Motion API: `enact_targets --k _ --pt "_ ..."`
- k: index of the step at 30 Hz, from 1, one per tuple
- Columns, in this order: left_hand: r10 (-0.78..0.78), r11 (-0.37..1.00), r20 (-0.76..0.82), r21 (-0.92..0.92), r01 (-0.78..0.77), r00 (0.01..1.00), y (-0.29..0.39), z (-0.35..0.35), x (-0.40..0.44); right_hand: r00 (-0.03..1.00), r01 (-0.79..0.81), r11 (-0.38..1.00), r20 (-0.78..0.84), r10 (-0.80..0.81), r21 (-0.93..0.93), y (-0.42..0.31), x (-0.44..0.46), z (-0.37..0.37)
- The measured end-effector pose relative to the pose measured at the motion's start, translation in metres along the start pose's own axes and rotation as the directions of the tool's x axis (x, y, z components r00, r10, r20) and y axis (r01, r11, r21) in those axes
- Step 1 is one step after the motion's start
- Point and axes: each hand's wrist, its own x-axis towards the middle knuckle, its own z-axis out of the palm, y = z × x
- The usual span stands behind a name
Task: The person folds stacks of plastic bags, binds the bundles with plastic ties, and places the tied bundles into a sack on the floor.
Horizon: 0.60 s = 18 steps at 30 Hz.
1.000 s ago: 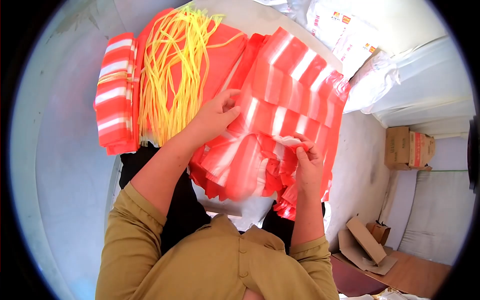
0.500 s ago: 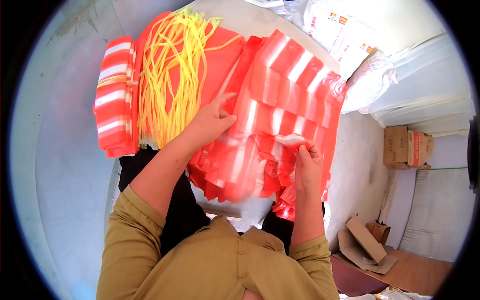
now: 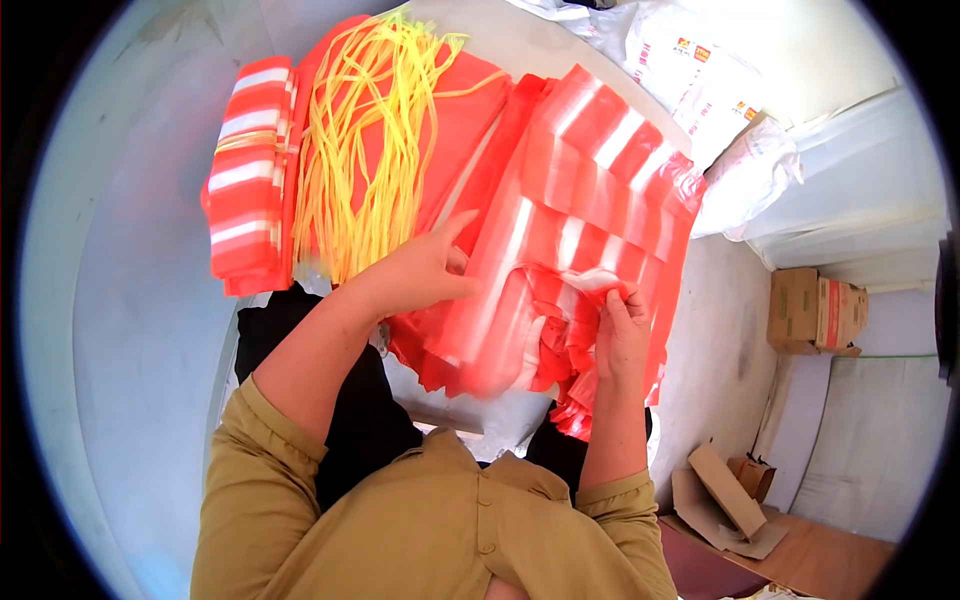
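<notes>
A stack of red-and-white striped plastic bags [image 3: 590, 235] lies across my lap, its lower edges crumpled and ruffled. My right hand [image 3: 622, 335] pinches a lifted edge of the top bag between thumb and fingers. My left hand [image 3: 425, 270] is at the stack's left side, with the index finger stretched out and the thumb apart; the fingertips lie on or just over the red plastic. Left of it a bunch of yellow strips [image 3: 370, 150] is spread over plain red plastic [image 3: 465, 125]. A folded striped bundle [image 3: 245, 180], tied with a thin yellowish band, lies at the far left.
White printed sacks [image 3: 690, 70] stand beyond the stack at the upper right. A cardboard box [image 3: 800, 310] is by the right wall, and an opened carton [image 3: 715, 505] lies at the lower right on a brown surface. A pale wall or panel [image 3: 130, 330] runs along my left.
The view has shifted slightly, so the bags appear farther right. My left hand has turned a little, its thumb now lower on the stack. My right hand keeps its pinch.
</notes>
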Motion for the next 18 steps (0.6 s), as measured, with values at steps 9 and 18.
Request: enact_targets --k 9,18 --pt "0.036 0.979 -0.078 0.204 -0.02 0.996 0.002 0.02 -0.01 0.999 0.002 1.0 -0.036 -0.002 -0.023 0.002 -0.003 0.0" --pt "0.017 0.998 -0.112 0.062 -0.011 0.994 0.036 0.014 -0.039 0.915 0.404 0.665 0.271 -0.299 -0.629 0.002 -0.019 0.007"
